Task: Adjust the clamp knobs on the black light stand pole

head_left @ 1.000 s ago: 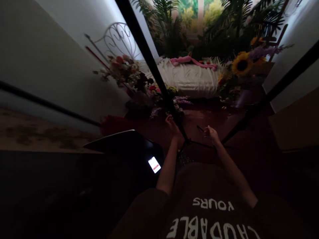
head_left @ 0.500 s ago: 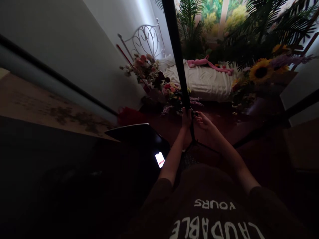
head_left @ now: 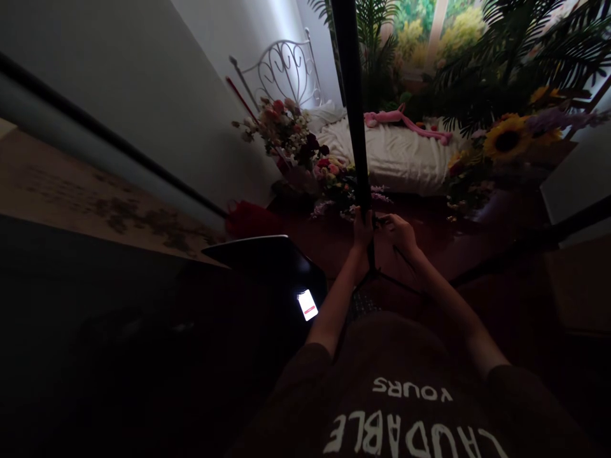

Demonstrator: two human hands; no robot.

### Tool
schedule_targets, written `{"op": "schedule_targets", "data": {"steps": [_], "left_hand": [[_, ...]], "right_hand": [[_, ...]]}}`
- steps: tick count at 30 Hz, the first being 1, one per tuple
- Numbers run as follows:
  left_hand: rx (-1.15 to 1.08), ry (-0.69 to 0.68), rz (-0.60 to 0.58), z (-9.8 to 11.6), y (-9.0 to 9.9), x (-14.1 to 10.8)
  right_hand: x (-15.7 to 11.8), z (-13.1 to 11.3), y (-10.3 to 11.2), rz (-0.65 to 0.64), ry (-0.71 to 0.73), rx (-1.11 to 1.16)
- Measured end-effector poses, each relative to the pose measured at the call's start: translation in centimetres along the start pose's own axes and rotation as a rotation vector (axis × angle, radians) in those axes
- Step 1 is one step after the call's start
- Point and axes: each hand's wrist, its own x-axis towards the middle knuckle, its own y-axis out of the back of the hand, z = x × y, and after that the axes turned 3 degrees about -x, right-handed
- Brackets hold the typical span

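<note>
Head view: left hand grips the black pole; right hand curls, hold unclear.

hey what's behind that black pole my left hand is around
Behind the black pole: palm fronds, pale cloth with a long pink item lying on it, and flowers lower down. The strip directly behind the pole is covered, so what's there can't be seen.

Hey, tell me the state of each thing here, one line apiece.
Black pole, standing on spread legs
Left hand, closed around the black pole
Right hand, partly curled, beside the black pole
Phone, lit up
Pale sheet, wrinkled
Pink toy, lying on the pale sheet
</note>
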Motion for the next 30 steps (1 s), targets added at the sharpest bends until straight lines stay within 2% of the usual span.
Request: {"op": "schedule_targets", "data": {"steps": [4,9,14,20,25,30], "left_hand": [[-0.017,-0.042,-0.003,0.5,0.5,-0.1],[0.013,-0.156,-0.028,2.5,1.4,0.8],[-0.096,-0.181,-0.022,5.6,1.5,2.2],[-0.261,-0.262,-0.018,10.5,1.3,4.7],[-0.314,-0.371,-0.028,13.9,1.5,6.7],[-0.298,-0.403,-0.034,14.7,1.6,7.3]], "right_hand": [[-2.3,-0.3,-0.9,0.052,0.039,0.040],[-4.5,0.0,-2.1,0.010,0.053,0.003],[-4.6,0.7,-2.2,0.043,0.107,-0.019],[-4.6,1.3,-1.8,0.057,0.187,-0.088],[-4.1,1.4,-2.3,0.092,0.099,-0.059],[-3.0,1.2,-2.3,0.130,-0.046,0.003]]}}
